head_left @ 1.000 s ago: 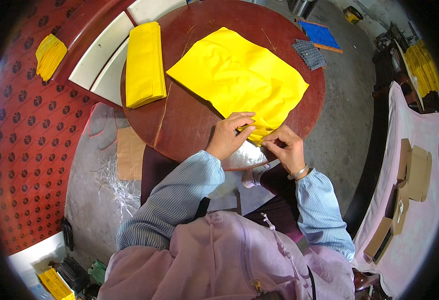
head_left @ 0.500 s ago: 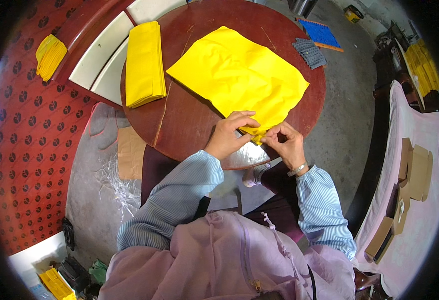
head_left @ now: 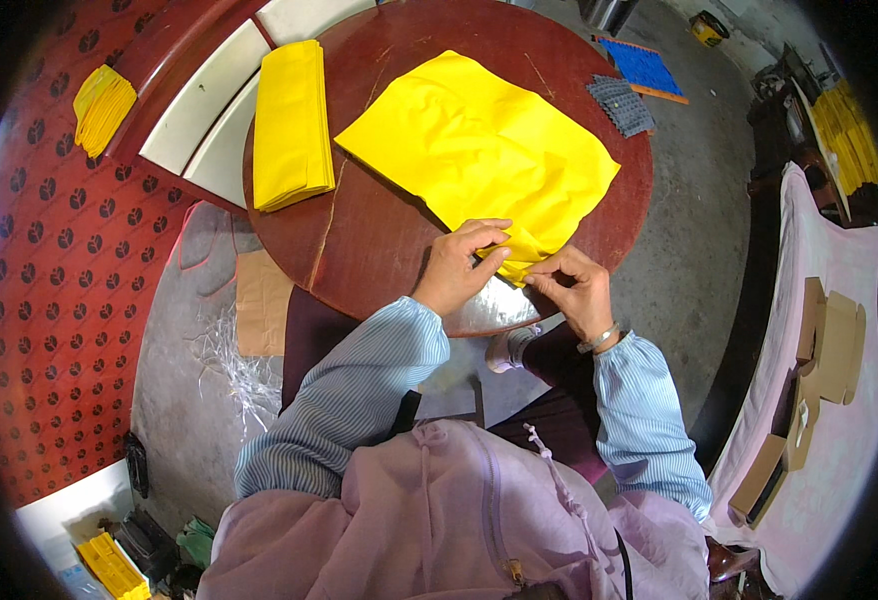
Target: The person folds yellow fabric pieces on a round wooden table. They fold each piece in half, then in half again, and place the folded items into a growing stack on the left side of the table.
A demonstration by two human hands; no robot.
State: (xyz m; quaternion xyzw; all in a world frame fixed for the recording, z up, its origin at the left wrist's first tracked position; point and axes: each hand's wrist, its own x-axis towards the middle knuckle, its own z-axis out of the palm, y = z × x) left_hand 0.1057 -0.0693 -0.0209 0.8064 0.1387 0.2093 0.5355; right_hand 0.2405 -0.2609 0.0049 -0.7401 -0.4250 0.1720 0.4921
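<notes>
A creased yellow cloth-like sheet [head_left: 479,140] lies spread at a slant on the round reddish-brown table [head_left: 374,235]. At its near corner my right hand [head_left: 579,295] is closed, with thumb and fingertips pinching the gathered edge. Just left of that corner, my left hand [head_left: 451,268] rests on the sheet's near edge. Its fingers are stretched out and the thumb stands apart from them. My fingers partly cover the bunched corner. A neat stack of folded yellow pieces [head_left: 291,125] sits on the table's left side.
A grey textured mat [head_left: 620,105] overhangs the table's right edge, near a blue panel [head_left: 643,68]. Folded yellow bundles lie on the red patterned surface [head_left: 69,260] at left. Opened cardboard boxes [head_left: 839,345] rest on a pink cloth at right. Clear plastic strands [head_left: 239,370] litter the floor.
My left hand has loosened, its thumb now farther from my right fingertips. The right hand keeps its pinch, and the near corner looks less bunched.
</notes>
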